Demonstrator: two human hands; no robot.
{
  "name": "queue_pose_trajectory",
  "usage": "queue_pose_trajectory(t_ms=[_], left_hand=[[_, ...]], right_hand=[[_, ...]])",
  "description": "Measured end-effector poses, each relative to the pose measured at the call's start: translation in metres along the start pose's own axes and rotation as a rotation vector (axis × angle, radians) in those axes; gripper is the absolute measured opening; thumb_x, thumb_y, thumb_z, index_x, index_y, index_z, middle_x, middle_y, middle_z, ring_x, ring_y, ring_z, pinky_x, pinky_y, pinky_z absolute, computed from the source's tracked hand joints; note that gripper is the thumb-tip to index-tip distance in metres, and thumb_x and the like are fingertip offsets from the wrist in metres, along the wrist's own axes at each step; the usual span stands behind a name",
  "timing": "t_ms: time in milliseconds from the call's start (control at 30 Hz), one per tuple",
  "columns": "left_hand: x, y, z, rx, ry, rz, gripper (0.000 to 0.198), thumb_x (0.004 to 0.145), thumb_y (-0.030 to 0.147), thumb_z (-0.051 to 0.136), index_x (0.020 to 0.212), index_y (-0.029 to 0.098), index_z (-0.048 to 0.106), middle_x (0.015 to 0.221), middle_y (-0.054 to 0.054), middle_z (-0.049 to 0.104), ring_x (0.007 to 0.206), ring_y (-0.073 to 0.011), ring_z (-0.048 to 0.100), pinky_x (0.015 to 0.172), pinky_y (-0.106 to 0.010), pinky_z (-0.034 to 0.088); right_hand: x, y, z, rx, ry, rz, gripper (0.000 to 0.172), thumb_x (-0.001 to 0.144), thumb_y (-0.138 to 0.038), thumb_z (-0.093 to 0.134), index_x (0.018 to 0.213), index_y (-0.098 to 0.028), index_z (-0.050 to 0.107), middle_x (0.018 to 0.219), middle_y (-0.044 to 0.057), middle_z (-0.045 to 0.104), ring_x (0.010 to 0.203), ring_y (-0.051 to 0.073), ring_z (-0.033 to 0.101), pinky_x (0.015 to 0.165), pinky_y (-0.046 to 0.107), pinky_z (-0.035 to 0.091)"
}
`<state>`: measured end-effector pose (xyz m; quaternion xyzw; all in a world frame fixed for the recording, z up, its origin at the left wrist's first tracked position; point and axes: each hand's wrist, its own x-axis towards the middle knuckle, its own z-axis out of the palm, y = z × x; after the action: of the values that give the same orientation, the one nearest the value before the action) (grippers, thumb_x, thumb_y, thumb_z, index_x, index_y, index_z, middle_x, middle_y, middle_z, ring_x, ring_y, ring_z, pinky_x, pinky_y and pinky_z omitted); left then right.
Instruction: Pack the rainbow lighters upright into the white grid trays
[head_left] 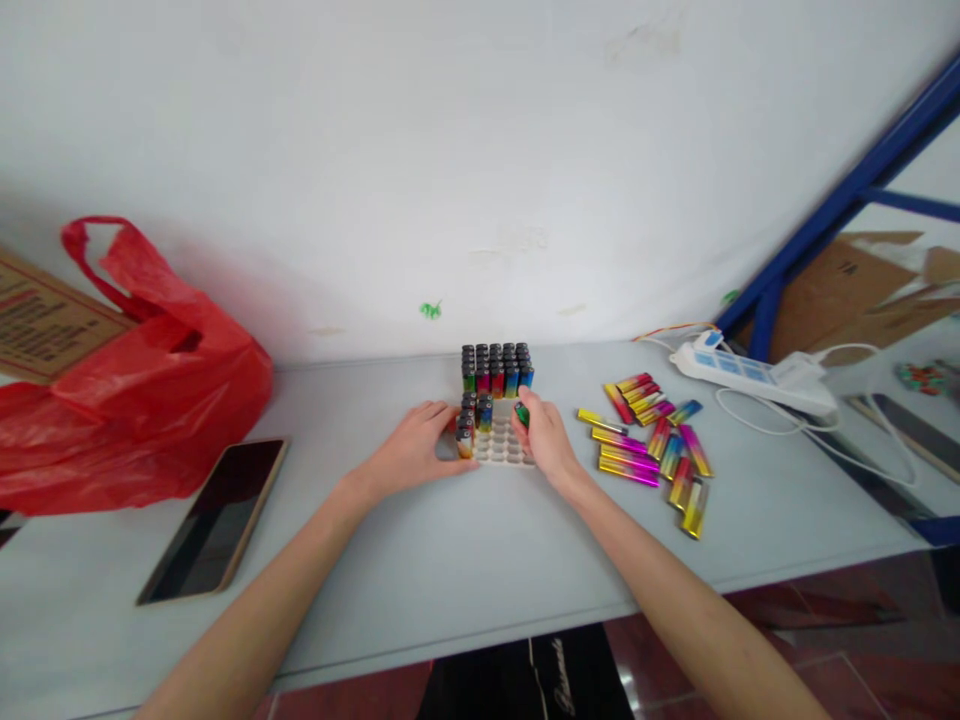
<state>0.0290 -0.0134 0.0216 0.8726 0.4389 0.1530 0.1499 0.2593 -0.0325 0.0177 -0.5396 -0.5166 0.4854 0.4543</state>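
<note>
A white tray with round holes (501, 457) lies on the table, and lighters with black tops (470, 410) stand upright in its left columns. My left hand (420, 445) braces the tray's left side, its thumb along the near corner and its fingers beside the lighters. Over the right part of the tray, my right hand (544, 435) pinches a green lighter (522, 412) with a dark top. Behind the tray stands a tight block of upright lighters (497, 372) in several colours. My right palm side hides the tray's right edge.
Loose shiny lighters (652, 440) lie scattered at the right. Beyond them are a white power strip (754, 378) with cables and a blue metal frame (769, 310). A phone (217, 520), a red plastic bag (150, 370) and a cardboard box (52, 320) are at the left.
</note>
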Motion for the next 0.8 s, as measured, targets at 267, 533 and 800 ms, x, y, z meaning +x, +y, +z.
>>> queue_pose_trajectory(t_ms=[267,533,800], left_hand=[[-0.001,-0.002,0.002,0.015,-0.002,0.01,0.048,0.084,0.06,0.081,0.104,0.02,0.065,0.109,-0.012,0.072,0.105,-0.0337,0.068,0.096,-0.046,0.054],[0.0,-0.001,0.001,0.008,0.011,0.013,0.048,0.084,0.064,0.08,0.103,0.022,0.066,0.108,-0.01,0.073,0.103,-0.0328,0.068,0.094,-0.045,0.055],[-0.001,0.001,0.0,0.003,0.021,0.011,0.047,0.083,0.061,0.082,0.104,0.022,0.067,0.107,-0.01,0.073,0.103,-0.034,0.069,0.094,-0.046,0.054]], right_hand=[[0.001,0.0,0.001,-0.056,-0.007,-0.035,0.062,0.103,-0.051,0.034,0.046,-0.027,0.037,0.041,-0.003,0.034,0.043,0.014,0.034,0.051,0.031,0.028],[-0.001,0.003,0.0,-0.101,0.0,-0.089,0.07,0.107,-0.066,0.032,0.051,-0.026,0.042,0.047,-0.002,0.041,0.049,0.016,0.043,0.055,0.031,0.032],[-0.01,-0.01,-0.01,-0.282,-0.067,-0.363,0.059,0.11,-0.072,0.032,0.097,-0.024,0.065,0.078,0.002,0.063,0.075,0.021,0.062,0.067,0.031,0.048]])
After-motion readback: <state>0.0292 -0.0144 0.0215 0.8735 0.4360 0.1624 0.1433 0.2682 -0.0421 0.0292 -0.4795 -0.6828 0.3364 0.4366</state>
